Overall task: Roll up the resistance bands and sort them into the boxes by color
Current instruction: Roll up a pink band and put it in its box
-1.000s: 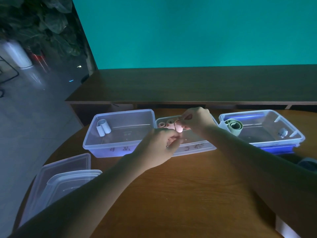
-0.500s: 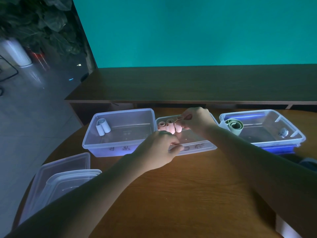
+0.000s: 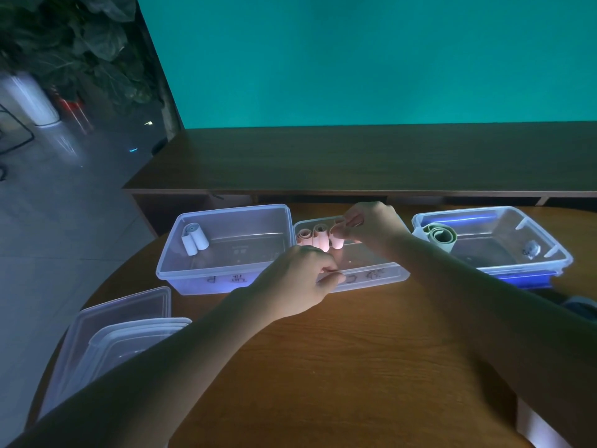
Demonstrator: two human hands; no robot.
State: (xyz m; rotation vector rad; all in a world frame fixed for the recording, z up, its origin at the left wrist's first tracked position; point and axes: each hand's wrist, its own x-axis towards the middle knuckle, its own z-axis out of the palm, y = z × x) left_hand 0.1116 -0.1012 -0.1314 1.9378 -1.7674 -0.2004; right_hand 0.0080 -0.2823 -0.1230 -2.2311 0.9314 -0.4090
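Nearest to me, I see both forearms reaching forward over the wooden tabletop (image 3: 339, 360). At the near left edge lie stacked clear lids (image 3: 106, 334).

The left hand (image 3: 295, 286) has its fingers curled, and the grip rests at the front rim of the middle clear box (image 3: 371, 276). It seems to pinch that rim, but I cannot tell this surely, because the fingertips are partly hidden.

Further on, the right hand (image 3: 368, 226) is bent at the wrist above the same box. Its thumb and fingers close around the top of a pink rolled band (image 3: 337, 242), which stands upright inside the box. Two more pink rolls (image 3: 313, 237) stand just beside it, at the back left of the box.

The left clear box (image 3: 226, 273) holds white rolled bands (image 3: 193, 237) in its far left corner. The right clear box (image 3: 529, 266) holds a green rolled band (image 3: 441, 236) at its left end and a small pale thing I cannot identify.

Behind the boxes there is a dark wooden shelf (image 3: 355, 156), then a teal wall (image 3: 355, 59). At the far left are a grey floor and a leafy plant (image 3: 74, 43).
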